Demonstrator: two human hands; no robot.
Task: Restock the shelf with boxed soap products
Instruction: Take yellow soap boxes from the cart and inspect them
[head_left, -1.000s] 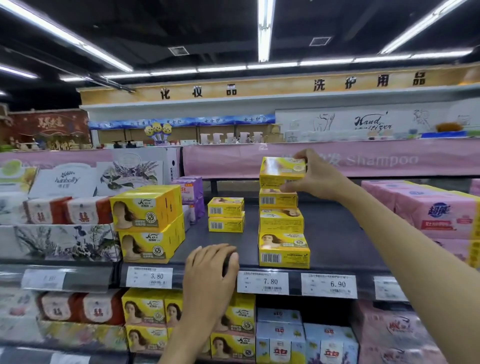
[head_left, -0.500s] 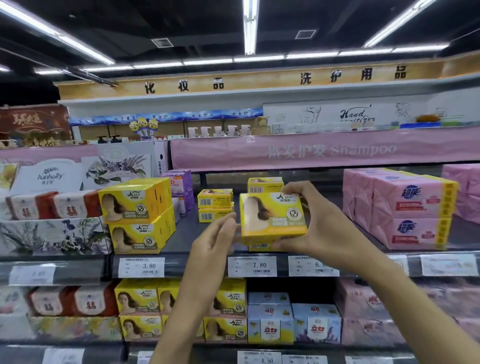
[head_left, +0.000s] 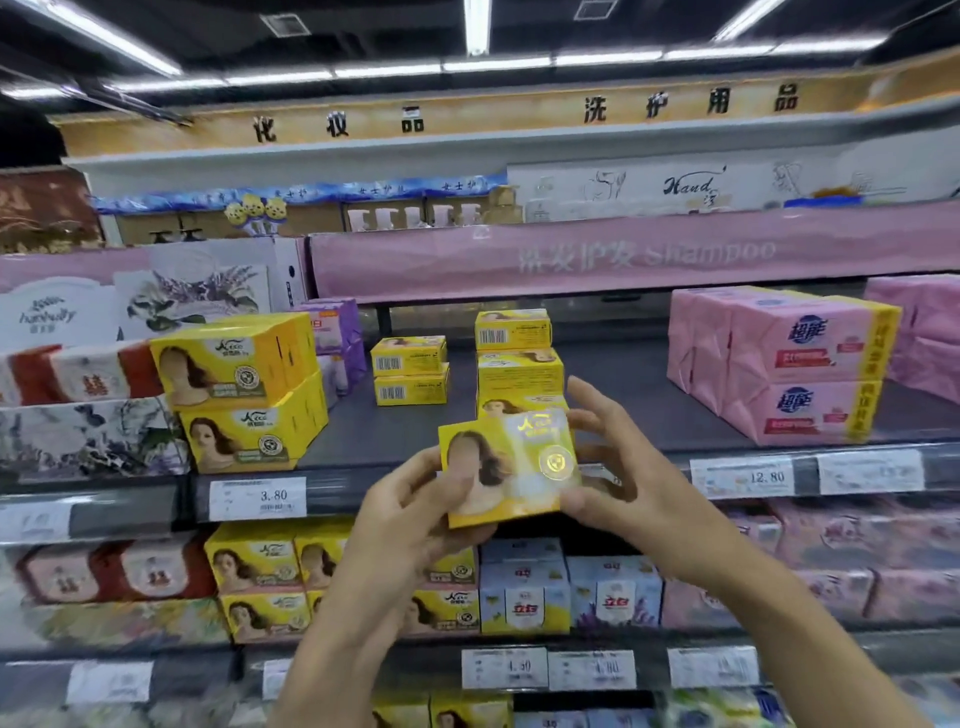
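Note:
A yellow soap box (head_left: 511, 465) with a printed portrait is held in front of the shelf edge, its face toward me. My left hand (head_left: 415, 512) grips its left side, thumb on the front. My right hand (head_left: 615, 467) holds its right side with fingers spread. Behind it on the dark shelf (head_left: 623, 400) stands a stack of the same yellow boxes (head_left: 517, 358), barcodes facing out. A shorter stack of two (head_left: 410, 370) sits to its left. Larger yellow boxes (head_left: 244, 392) are stacked at the shelf's left.
Pink soap packs (head_left: 789, 364) fill the shelf's right side. Purple boxes (head_left: 337, 332) stand behind the large yellow ones. Price tags (head_left: 257, 498) line the shelf edge. The lower shelf holds more yellow boxes (head_left: 254, 558) and blue-white boxes (head_left: 524, 592).
My right hand took the top yellow box off the tall stack and brought it down toward me. My left hand left the shelf edge and took hold of the box's left side.

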